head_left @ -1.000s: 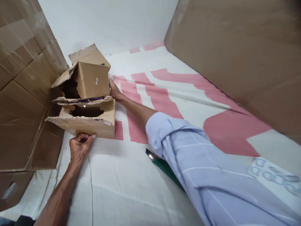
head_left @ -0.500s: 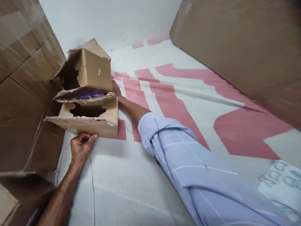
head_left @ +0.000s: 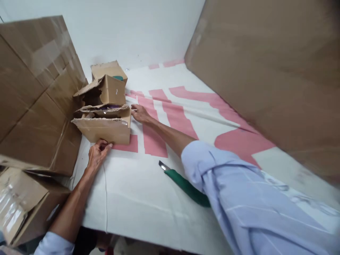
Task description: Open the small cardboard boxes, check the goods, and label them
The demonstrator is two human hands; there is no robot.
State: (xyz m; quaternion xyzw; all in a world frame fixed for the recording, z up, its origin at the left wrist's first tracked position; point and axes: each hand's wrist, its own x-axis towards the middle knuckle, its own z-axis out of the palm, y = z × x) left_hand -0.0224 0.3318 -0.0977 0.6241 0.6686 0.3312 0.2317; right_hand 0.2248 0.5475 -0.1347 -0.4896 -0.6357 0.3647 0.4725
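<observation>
A torn-open cardboard box (head_left: 106,131) stands at the front of a row of small boxes on the covered table. My left hand (head_left: 98,153) is at its lower front edge, with thumb and curled fingers closed against the cardboard. By the box's right side is my right hand (head_left: 140,114), its fingers reaching toward the corner and slightly apart. Directly behind stands a second box (head_left: 114,90) with a ragged hole. Something purple (head_left: 113,106) shows between the two. A green-handled utility knife (head_left: 186,187) lies with its blade out, partly under my right sleeve.
Another small box (head_left: 106,69) with a green mark stands farther back. Large taped cartons (head_left: 34,88) rise at left, and a big carton (head_left: 265,71) at right. An open carton (head_left: 23,205) sits at lower left. The table cover (head_left: 138,198) is white with pink print.
The view has drawn back, and the utility knife now shows. My right hand has come out from beside the boxes toward me. The gap inside the front box looks narrower.
</observation>
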